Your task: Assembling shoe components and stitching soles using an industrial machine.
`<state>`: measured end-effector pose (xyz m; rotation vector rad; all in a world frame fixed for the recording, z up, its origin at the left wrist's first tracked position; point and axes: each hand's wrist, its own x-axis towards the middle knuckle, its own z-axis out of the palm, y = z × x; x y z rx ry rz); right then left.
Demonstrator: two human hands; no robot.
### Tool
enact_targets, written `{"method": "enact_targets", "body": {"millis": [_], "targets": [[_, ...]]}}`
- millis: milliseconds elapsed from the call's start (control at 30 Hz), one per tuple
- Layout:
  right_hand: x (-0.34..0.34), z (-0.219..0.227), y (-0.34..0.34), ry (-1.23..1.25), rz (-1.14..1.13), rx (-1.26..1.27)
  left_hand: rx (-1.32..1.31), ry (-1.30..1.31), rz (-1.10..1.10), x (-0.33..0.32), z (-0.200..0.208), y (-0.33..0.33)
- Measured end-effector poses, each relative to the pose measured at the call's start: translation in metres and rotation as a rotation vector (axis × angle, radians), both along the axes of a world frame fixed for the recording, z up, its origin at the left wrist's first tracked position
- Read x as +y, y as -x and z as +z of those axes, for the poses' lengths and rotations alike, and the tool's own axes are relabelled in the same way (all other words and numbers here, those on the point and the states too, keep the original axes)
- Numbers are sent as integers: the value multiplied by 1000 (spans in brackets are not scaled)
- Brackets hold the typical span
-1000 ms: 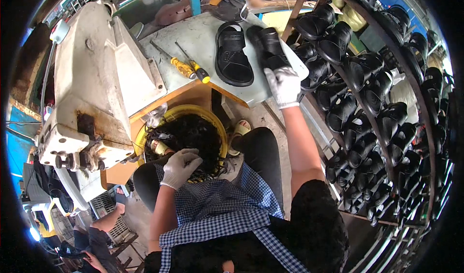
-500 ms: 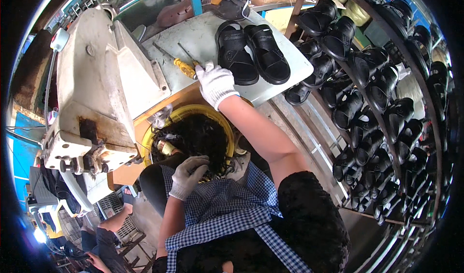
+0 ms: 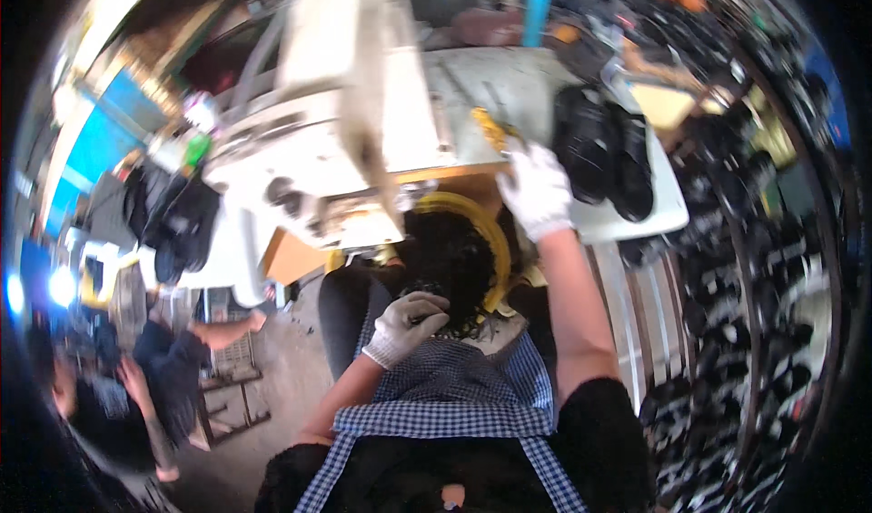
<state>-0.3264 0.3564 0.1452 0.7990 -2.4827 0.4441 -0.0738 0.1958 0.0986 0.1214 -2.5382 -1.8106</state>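
My right hand, in a white knit glove, reaches to the front edge of the pale worktable. Its fingers look stretched forward, though the picture is smeared; nothing shows in them. Just beyond its fingertips lies a yellow-handled tool with a thin shaft, like a screwdriver. To the right of that hand a pair of black sandals stands on the table. Over my lap, my gloved left hand has its fingers curled together. Whatever they may hold is hidden. The yellow basket of black scraps is just beyond it.
A large off-white machine rises to the left of the table. Racks packed with black sandals line the right side. At the lower left, another person sits near a metal-framed stand. Black items hang or lie left of the machine.
The view has swung left, so the table and machine sit farther right in the picture. My right hand stays by the yellow-handled tool; my left hand stays over my lap, fingers curled.
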Motion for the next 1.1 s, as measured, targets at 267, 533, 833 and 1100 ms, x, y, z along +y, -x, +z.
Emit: {"method": "enact_targets", "body": {"millis": [267,533,833,1100], "targets": [[58,-48,-59,476,209,-59,382,-63,733,-91,20,-24],[66,-21,-58,499,11,147,257,-218,727,-108,-13,-43],[109,-53,-79,873,-34,-215,186,770,1183,-209,17,-27],[31,-70,-141,902,170,-549,-59,1079,768,-418,-49,-71]]}}
